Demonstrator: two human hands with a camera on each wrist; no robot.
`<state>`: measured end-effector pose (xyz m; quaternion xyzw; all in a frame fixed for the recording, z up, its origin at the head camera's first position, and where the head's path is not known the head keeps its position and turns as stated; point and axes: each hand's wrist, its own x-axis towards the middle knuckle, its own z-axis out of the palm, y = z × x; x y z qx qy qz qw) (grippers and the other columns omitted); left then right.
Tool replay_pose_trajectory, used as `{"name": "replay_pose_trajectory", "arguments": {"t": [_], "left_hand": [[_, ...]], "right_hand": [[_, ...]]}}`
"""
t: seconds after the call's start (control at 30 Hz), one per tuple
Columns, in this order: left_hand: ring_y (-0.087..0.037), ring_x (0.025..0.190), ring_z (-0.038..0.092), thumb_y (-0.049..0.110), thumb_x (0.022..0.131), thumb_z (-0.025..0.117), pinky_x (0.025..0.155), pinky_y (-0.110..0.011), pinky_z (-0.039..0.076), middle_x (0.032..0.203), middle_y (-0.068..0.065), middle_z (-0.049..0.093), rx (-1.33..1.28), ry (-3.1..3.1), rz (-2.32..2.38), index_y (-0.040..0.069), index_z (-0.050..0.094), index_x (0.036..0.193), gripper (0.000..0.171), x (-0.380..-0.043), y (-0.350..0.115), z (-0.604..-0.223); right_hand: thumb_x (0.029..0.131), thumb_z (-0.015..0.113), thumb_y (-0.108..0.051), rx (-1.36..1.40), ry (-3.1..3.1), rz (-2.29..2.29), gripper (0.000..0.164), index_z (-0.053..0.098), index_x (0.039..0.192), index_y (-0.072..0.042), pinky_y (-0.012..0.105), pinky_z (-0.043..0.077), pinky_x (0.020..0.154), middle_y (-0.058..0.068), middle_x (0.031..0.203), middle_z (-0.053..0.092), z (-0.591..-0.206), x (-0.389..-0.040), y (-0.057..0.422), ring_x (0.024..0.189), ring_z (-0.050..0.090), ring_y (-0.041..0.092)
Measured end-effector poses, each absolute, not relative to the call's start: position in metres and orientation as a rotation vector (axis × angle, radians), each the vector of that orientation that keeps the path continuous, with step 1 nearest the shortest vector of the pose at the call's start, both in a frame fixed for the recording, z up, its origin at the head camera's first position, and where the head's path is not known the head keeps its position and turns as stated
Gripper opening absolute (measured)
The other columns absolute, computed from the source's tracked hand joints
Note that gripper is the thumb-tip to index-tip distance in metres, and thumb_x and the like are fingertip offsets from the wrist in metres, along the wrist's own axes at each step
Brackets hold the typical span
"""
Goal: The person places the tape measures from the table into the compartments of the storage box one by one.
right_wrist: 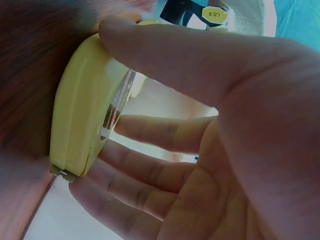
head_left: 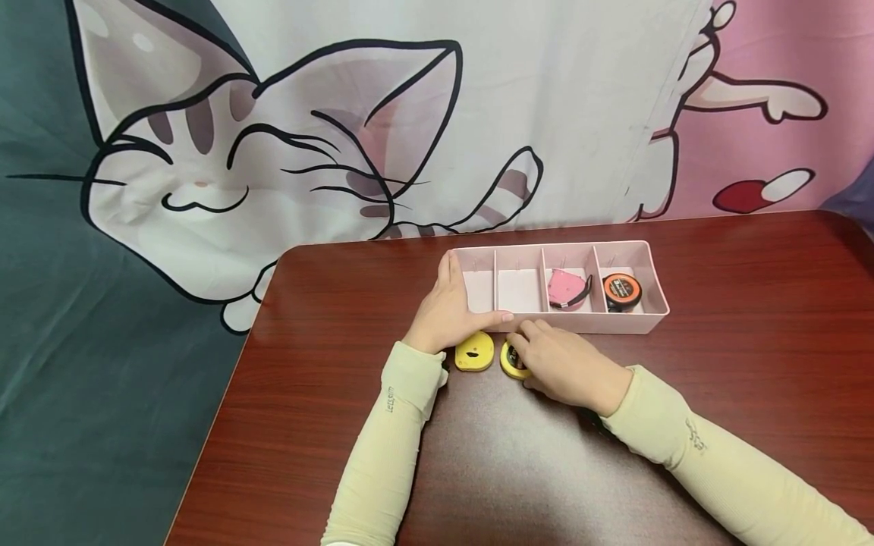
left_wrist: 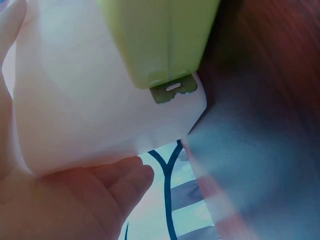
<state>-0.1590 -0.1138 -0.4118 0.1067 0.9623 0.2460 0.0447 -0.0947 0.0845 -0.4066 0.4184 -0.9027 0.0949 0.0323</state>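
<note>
A light pink divided box stands near the table's far edge. My left hand lies against its left corner, fingers straight along the end wall and thumb along the front wall. One yellow tape measure sits just before the box, below that hand; its metal end hook shows in the left wrist view. My right hand pinches a second yellow tape measure between thumb and fingers, at the table in front of the box. Part of this tape measure is hidden by the fingers in the head view.
Inside the box, a pink tape measure with a dark strap lies in the third compartment from the left. An orange and black tape measure occupies the rightmost one. Behind the brown table hangs a cat-printed curtain.
</note>
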Motion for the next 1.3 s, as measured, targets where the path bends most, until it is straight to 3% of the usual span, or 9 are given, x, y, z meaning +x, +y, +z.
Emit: {"name": "replay_pose_trajectory", "arguments": {"t": [0.2, 0.73, 1.3], "left_hand": [[-0.023, 0.134, 0.028, 0.083, 0.057, 0.057, 0.096, -0.036, 0.041, 0.155, -0.007, -0.008, 0.324, 2.937, 0.759, 0.003, -0.007, 0.147, 0.137, -0.1588, -0.1139, -0.4112], [-0.025, 0.13, 0.033, 0.082, 0.057, 0.058, 0.094, -0.035, 0.043, 0.154, -0.007, -0.004, 0.347, 2.968, 0.766, 0.003, -0.007, 0.147, 0.137, -0.1593, -0.1142, -0.4131], [-0.025, 0.131, 0.033, 0.081, 0.058, 0.06, 0.094, -0.035, 0.042, 0.154, -0.007, -0.005, 0.339, 2.956, 0.771, 0.004, -0.008, 0.147, 0.136, -0.1579, -0.1139, -0.4102]], "right_hand": [[0.061, 0.085, -0.025, 1.282, -2.814, 0.294, 0.053, 0.059, 0.101, -0.002, 0.039, 0.047, 0.071, 0.008, 0.09, 0.052, -0.4053, -0.0945, 0.085, 0.083, 0.052, 0.024], [0.059, 0.085, -0.022, 1.334, -2.846, 0.321, 0.069, 0.056, 0.114, 0.006, 0.041, 0.046, 0.082, 0.012, 0.1, 0.055, -0.4066, -0.0975, 0.0869, 0.094, 0.053, 0.027], [0.058, 0.085, -0.021, 1.319, -2.851, 0.307, 0.062, 0.058, 0.108, 0.002, 0.04, 0.048, 0.077, 0.01, 0.098, 0.055, -0.4072, -0.0987, 0.0862, 0.092, 0.054, 0.026]]}}
